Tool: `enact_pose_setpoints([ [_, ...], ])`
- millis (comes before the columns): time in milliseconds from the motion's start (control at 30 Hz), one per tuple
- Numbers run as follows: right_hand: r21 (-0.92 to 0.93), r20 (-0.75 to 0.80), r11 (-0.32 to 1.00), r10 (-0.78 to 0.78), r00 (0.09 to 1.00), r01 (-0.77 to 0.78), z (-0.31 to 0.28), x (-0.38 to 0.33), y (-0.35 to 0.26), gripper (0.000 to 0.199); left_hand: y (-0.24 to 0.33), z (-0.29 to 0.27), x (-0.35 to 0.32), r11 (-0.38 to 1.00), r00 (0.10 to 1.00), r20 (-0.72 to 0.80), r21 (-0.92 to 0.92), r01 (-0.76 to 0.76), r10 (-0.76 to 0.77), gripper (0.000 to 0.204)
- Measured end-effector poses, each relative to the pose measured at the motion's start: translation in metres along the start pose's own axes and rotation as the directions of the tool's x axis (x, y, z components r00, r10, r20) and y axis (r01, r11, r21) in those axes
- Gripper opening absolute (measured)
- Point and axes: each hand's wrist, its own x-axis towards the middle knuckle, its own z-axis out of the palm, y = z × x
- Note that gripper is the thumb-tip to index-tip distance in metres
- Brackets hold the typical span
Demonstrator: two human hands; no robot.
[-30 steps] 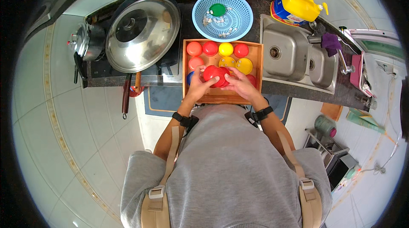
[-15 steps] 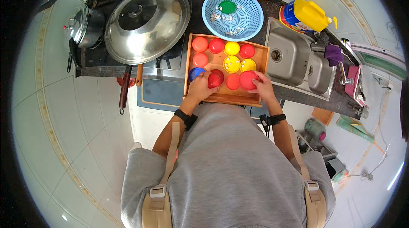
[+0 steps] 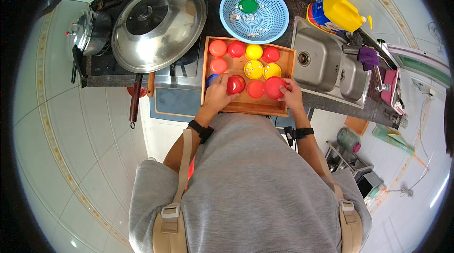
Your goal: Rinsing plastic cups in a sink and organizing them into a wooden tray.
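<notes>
A shallow wooden tray (image 3: 252, 107) holds several small round plastic cups in red, orange-red, yellow and blue. At its front left, my left hand (image 3: 217, 95) closes round the side of a red cup (image 3: 236, 84), thumb at the near rim. Part of a blue cup (image 3: 211, 80) shows behind those fingers. My right hand (image 3: 292, 95) grips another red cup (image 3: 274, 87) by its right edge, at the tray's front right. Between them sits an orange-red cup (image 3: 256, 89). Two yellow cups, one (image 3: 254, 69) larger-looking, contain small white cubes.
Behind the tray stands a blue colander (image 3: 285, 17) with a green round dish (image 3: 248, 6) and small white cubes inside. A lidded wok (image 3: 163, 31) is at the left, its handle jutting over the edge. To the right are a steel sink (image 3: 319, 64) and a yellow jug (image 3: 338, 14).
The red cup in my left hand, earlier tilted partly over another red cup, now sits level where that one was. My right hand stays on its red cup. The view has shifted slightly.
</notes>
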Motion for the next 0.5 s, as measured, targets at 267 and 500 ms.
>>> enact_pose_setpoints([
  [267,0.063,0.041,0.998,-0.023,0.999,0.021,-0.007,-0.011,-0.014,0.032,0.001,-0.001,0.002,0.997,0.998,0.051,-0.064,0.05,-0.047,0.072],
  [500,0.147,-0.022,0.988,-0.033,0.999,0.036,0.002,0.017,-0.016,0.037,-0.022,-0.011,-0.016,0.985,0.985,-0.055,-0.059,0.16,-0.163,0.07],
])
